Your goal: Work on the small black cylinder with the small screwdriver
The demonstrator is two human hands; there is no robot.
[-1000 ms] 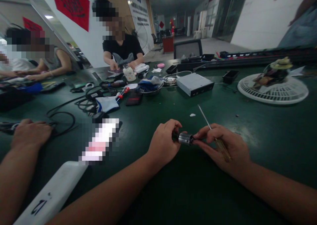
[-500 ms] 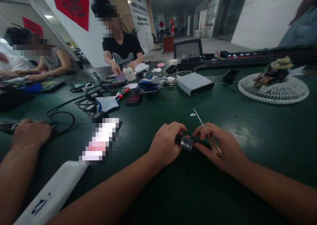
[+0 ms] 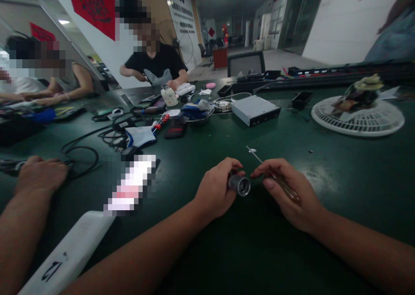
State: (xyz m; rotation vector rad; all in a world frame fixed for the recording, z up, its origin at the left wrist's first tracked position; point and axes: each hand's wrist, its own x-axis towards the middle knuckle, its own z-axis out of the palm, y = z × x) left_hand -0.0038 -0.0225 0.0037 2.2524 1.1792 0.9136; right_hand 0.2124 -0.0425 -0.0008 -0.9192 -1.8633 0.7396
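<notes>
1. Fingers of the left hand (image 3: 214,187) are closed around the rear of a short steel cylinder (image 3: 239,185), held just above the near side of the desk (image 3: 253,251), right of centre.
2. Right hand (image 3: 288,200) grips a screwdriver (image 3: 258,156) with an amber translucent handle and a slender bright shaft. The tip points far and left, clear of the cylinder. Its fingertips sit just beside the cylinder, with no contact visible.
3. Step in hand, as judged: the cylinder is being worked on by hand, with the tool ready but not engaged. The next move calls for a steady left grip and the tip turned toward the cylinder's open end.
4. Materials: the cylinder is smooth metal with a dark bore; the desk is a glossy dark-green mat.
5. Surroundings: a small white scrap (image 3: 252,150) lies near the tip. A grey metal box (image 3: 255,110) sits far off. A co-worker's hand (image 3: 40,174) rests well left, beside a black cable (image 3: 81,149).
</notes>
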